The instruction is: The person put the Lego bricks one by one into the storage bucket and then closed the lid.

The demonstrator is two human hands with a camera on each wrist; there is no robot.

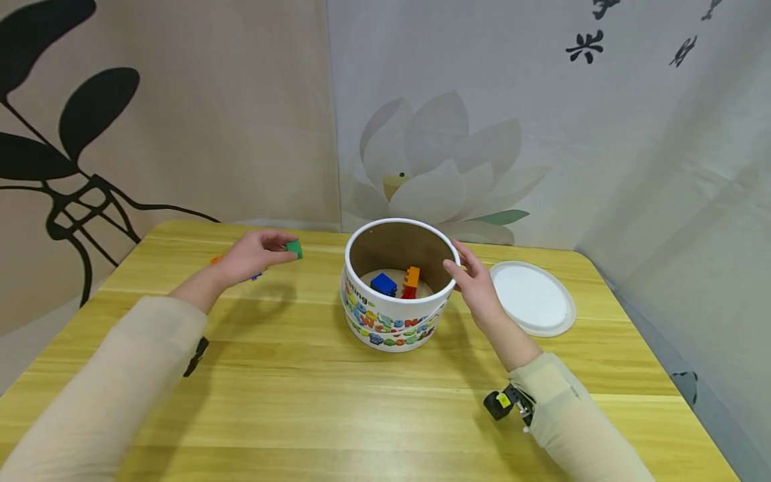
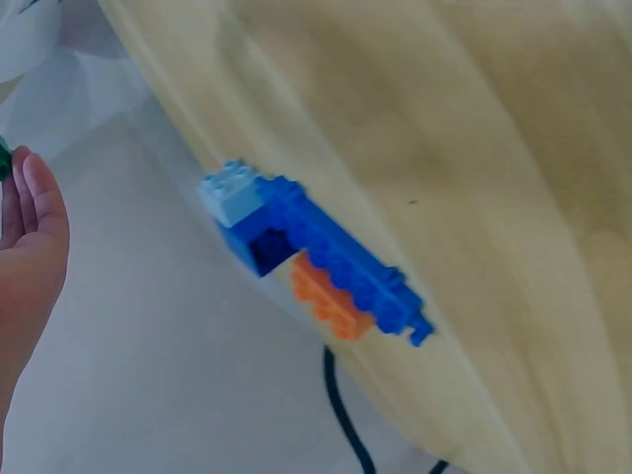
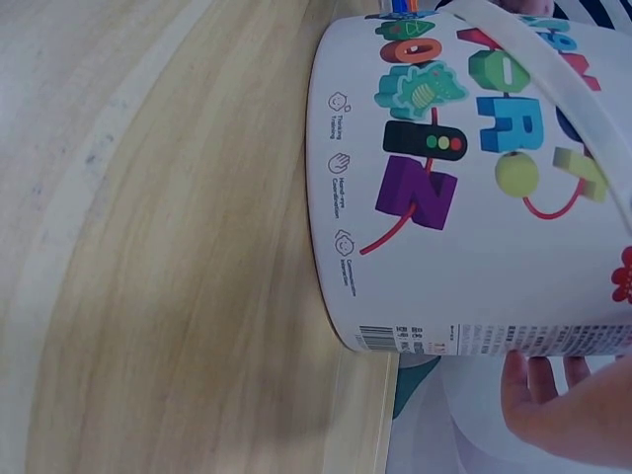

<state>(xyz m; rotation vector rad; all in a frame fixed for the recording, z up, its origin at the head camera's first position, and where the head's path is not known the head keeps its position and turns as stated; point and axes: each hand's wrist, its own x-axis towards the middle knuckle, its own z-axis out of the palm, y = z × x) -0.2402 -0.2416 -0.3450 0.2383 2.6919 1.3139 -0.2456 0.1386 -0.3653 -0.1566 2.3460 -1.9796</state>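
My left hand (image 1: 249, 258) pinches a green toy brick (image 1: 294, 248) between thumb and fingertips, above the table and left of a white bucket (image 1: 357, 302). Only a sliver of that brick shows in the left wrist view. My right hand (image 1: 478, 284) grips the bucket's right rim, thumb at the edge and fingers against the outside. Inside the bucket lie a blue brick (image 1: 383, 284), an orange brick (image 1: 412, 276) and a red brick (image 1: 409, 292). Printed letters and pictures cover the bucket's wall (image 3: 395, 281) in the right wrist view.
Beyond my left wrist sits a group of bricks, partly hidden in the head view: a long blue piece (image 2: 341, 252), a light blue brick (image 2: 232, 193) and an orange brick (image 2: 331, 296). A round white lid (image 1: 533, 298) lies on the wooden table (image 1: 337, 415) at right.
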